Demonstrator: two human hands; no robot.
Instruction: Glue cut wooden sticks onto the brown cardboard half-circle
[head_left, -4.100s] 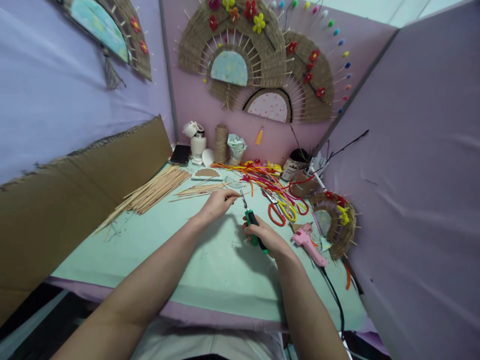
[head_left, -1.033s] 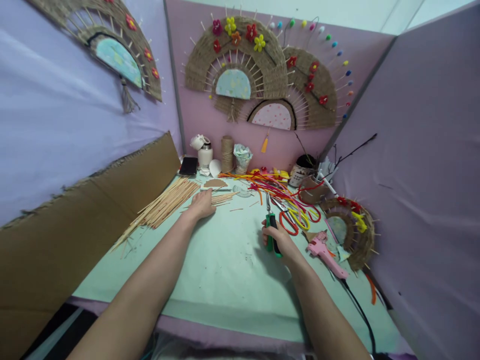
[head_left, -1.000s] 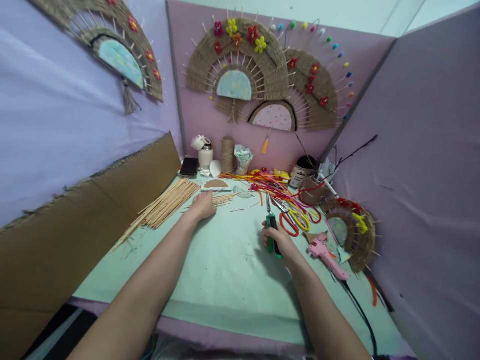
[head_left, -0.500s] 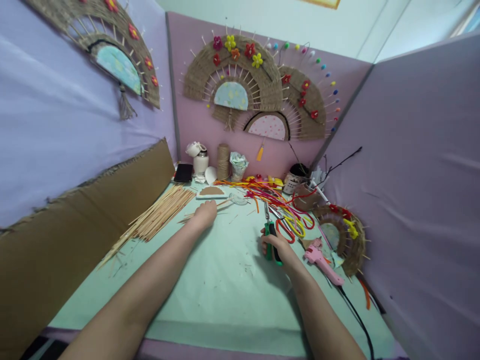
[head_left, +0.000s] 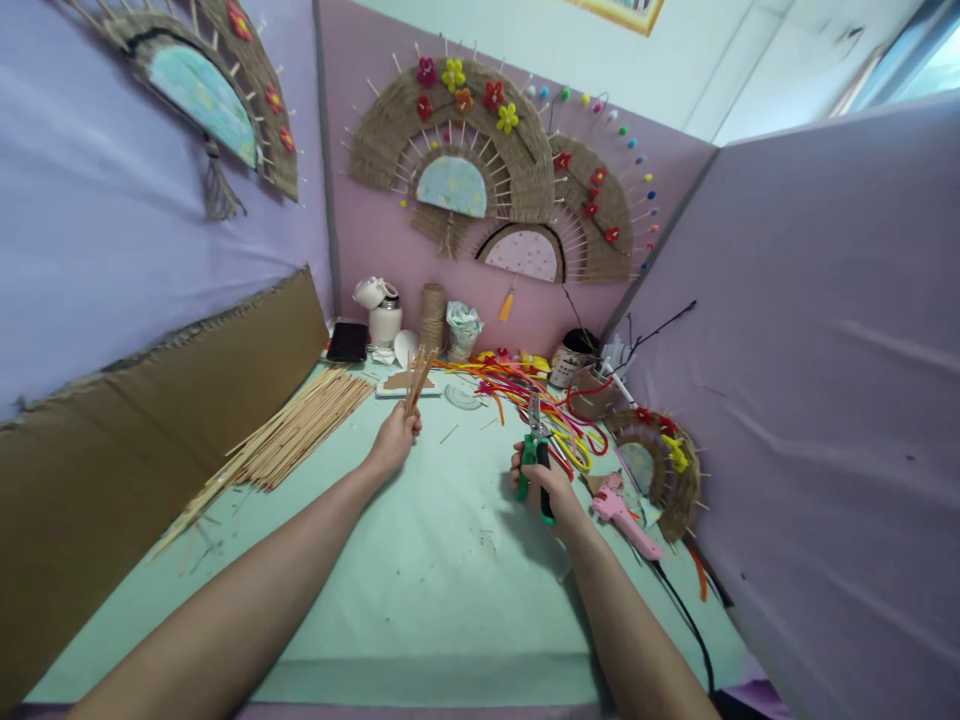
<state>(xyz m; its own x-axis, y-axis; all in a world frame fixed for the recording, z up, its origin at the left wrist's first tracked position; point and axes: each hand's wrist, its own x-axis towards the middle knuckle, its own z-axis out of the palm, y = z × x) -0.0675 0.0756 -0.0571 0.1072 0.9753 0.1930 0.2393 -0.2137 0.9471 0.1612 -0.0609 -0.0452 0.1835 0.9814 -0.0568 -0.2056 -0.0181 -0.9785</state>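
My left hand (head_left: 394,441) is closed around a small bundle of short bamboo sticks (head_left: 417,378), held upright just above the green table (head_left: 420,580). My right hand (head_left: 541,480) grips green-handled cutters (head_left: 534,452), blades pointing away from me, resting on the table to the right of the left hand. A long pile of bamboo skewers (head_left: 289,435) lies to the left of my left hand.
Coloured pipe cleaners (head_left: 547,400), red scissors, a pink glue gun (head_left: 621,505) with black cord and a half-woven fan (head_left: 664,465) sit at the right. A cardboard sheet (head_left: 150,400) leans at the left wall. Twine spool (head_left: 432,315), flask and phone stand at the back.
My left hand, which lay on the short sticks on the table, has closed on them and lifted them upright. My right hand keeps the cutters. The view has tilted upward.
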